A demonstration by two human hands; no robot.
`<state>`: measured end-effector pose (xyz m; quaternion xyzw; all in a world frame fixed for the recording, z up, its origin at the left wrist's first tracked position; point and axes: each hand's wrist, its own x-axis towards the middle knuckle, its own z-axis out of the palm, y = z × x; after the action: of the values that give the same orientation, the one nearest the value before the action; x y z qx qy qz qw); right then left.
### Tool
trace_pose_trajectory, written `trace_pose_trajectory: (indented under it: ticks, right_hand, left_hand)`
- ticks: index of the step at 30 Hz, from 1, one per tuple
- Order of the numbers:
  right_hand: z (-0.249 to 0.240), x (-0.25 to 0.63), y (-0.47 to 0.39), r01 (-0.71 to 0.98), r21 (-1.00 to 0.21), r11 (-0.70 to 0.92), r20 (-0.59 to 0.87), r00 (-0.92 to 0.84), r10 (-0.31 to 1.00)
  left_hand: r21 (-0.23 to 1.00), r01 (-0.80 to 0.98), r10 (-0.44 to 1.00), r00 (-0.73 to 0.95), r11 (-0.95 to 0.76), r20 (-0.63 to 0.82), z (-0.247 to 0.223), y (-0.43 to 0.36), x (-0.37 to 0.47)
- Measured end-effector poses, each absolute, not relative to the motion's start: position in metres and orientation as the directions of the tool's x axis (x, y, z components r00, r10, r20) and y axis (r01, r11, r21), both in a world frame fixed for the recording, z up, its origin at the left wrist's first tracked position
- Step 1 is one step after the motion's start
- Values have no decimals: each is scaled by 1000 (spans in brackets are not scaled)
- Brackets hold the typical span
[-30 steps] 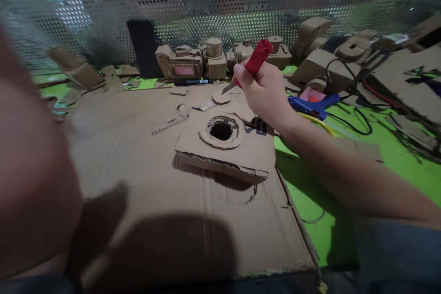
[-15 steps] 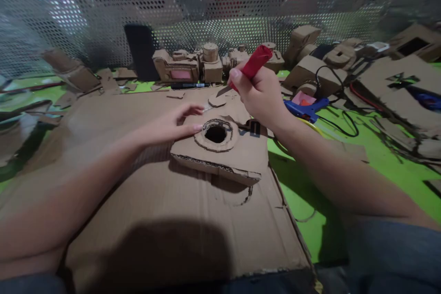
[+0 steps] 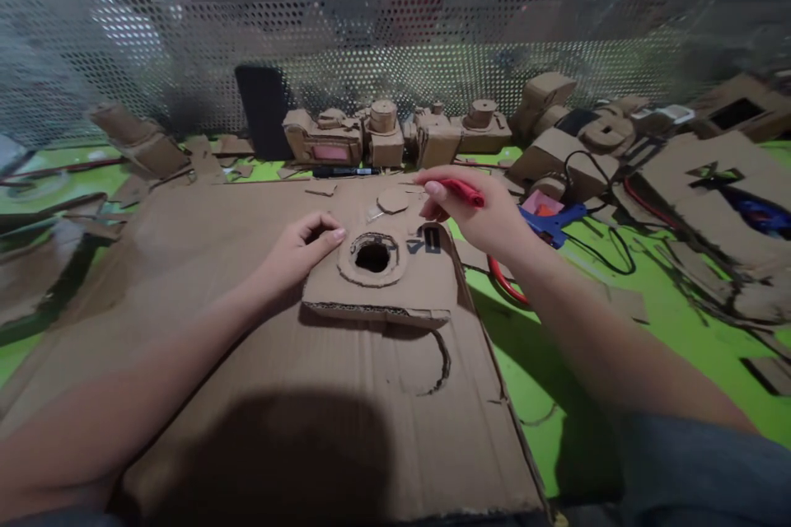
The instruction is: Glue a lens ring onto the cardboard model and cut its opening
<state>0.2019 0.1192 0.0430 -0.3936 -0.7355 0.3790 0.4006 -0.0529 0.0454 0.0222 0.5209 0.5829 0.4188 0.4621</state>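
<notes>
A flat cardboard camera body [image 3: 426, 284] lies on the large cardboard sheet [image 3: 259, 395], with a ring around the dark hole in its top. My left hand [image 3: 306, 251] holds its left back corner, thumb on top and fingers curled behind. Beyond it, my right hand [image 3: 485, 206] is closed around a red-handled craft knife [image 3: 465, 191], which lies low and nearly level; its blade is hard to make out. A round cardboard disc [image 3: 393, 200] rests on the sheet between the hands. A curved cut [image 3: 443, 362] shows in the sheet nearby.
Several cardboard cameras [image 3: 325, 137], a dark phone-like slab [image 3: 263, 111] and a black marker [image 3: 343, 172] line the back before a perforated metal screen [image 3: 383, 33]. A blue glue gun [image 3: 556, 222] with a cord lies right on the green table [image 3: 512, 346], among cardboard scraps.
My right hand has lowered, and the knife has tipped from steep to nearly flat. The camera body has turned and shifted slightly left. My left fingers have curled more. The view has tilted up a little.
</notes>
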Motion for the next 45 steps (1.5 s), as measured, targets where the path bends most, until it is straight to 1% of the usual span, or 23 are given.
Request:
trace_pose_trajectory:
  ticks: [2,5,8,10,12,13,15,17,19,21,23,25,27,30,33,35,36,37,39,41,43,45]
  right_hand:
    - [40,203,121,282,-896,344,227,-374,899]
    - [34,201,122,325,-906,271,111,-436,893]
    - [26,190,122,342,-922,181,17,-431,902]
    - [21,180,121,305,-943,134,10,-376,927]
    - [21,172,118,215,-964,160,83,-328,941]
    - [24,169,116,162,-964,209,152,-307,939]
    - [32,168,111,90,-928,362,329,-262,907]
    - [43,172,105,117,-840,530,495,-237,836]
    - [49,178,103,180,-740,648,601,-256,757]
    - [48,182,106,202,-654,729,661,-317,681]
    - [40,185,114,167,-582,796,702,-391,595]
    - [30,184,125,109,-519,848,755,-408,514]
    - [23,183,134,90,-520,849,761,-403,509]
    - [20,183,140,142,-508,850,739,-435,515]
    - [28,185,138,225,-394,891,785,-423,454]
    - [36,186,132,273,-300,914,857,-344,384]
    - [40,187,127,282,-281,917,884,-297,362]
    - [44,188,122,274,-286,918,901,-250,356]
    - [50,189,111,199,-361,911,891,-216,400]
    - [53,190,100,130,-384,914,873,-272,406]
    - [50,191,92,106,-340,935,857,-374,354]
    - [44,193,88,125,-284,951,831,-463,309]
  left_hand:
    - [959,275,996,-68,73,-56,23,47,-54]
    - [950,306,996,-81,56,-33,25,47,-52]
    - [959,268,995,-72,88,-71,24,46,-49]
    - [965,244,995,-44,99,-92,24,46,-49]
    - [964,259,998,-27,60,-55,26,45,-50]
    - [962,271,999,-35,24,-15,28,45,-51]
    - [956,282,992,-78,-74,99,31,44,-54]
    - [940,277,967,-103,-198,234,33,44,-57]
    - [917,269,942,-82,-294,326,32,45,-60]
    - [917,257,944,-46,-305,327,25,47,-60]
    - [947,216,968,-27,-237,248,15,52,-58]
    - [983,106,989,-11,-149,151,3,58,-56]
    - [988,26,988,-42,-151,152,-6,64,-55]
    - [983,5,982,-56,-182,182,-12,70,-55]
    - [978,-47,977,-67,-204,201,-11,73,-55]
    - [976,-75,977,-80,-202,196,-12,74,-55]
    - [977,-82,978,-85,-198,191,-13,74,-55]
    - [977,-85,979,-87,-194,186,-14,75,-56]
    - [978,-87,980,-83,-188,181,-16,76,-57]
    - [979,-84,981,-72,-187,181,-18,77,-58]
    - [980,-77,982,-55,-184,180,-19,77,-59]
    - [982,-73,984,-39,-176,174,-18,77,-59]
